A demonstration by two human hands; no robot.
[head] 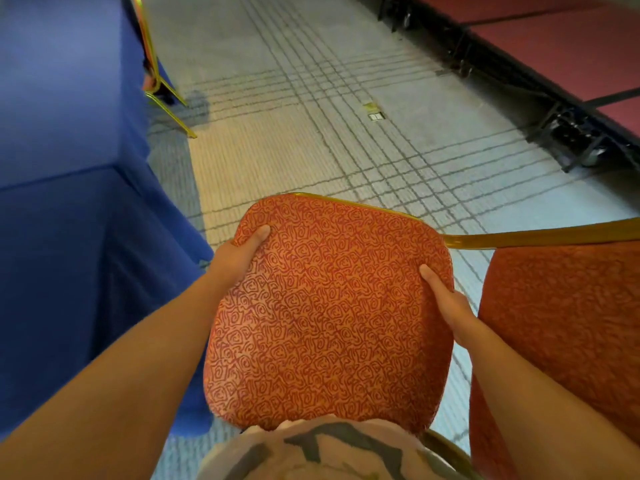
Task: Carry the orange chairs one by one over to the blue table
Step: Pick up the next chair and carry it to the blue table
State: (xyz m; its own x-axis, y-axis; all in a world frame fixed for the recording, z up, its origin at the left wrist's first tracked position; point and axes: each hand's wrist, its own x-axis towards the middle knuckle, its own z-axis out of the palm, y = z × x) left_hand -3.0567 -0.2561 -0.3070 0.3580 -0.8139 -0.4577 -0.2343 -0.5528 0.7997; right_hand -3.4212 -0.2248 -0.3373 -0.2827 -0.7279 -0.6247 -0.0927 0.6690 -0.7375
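Observation:
I hold an orange chair (329,313) with a swirl-patterned seat and a gold frame in front of my body, above the carpet. My left hand (239,252) grips the seat's left edge, thumb on top and fingers underneath. On the seat's right edge my right hand (446,303) grips the same way. The chair's orange backrest (561,327) stands at the right, with a gold bar running off frame. The blue table (62,140), draped in a blue cloth, fills the left side, close beside the chair.
Gold legs of another chair (162,84) show at the table's far side. Grey patterned carpet (311,126) stretches ahead, with a small floor outlet (375,114) in it. A dark-framed stage with red panels (554,50) runs along the upper right.

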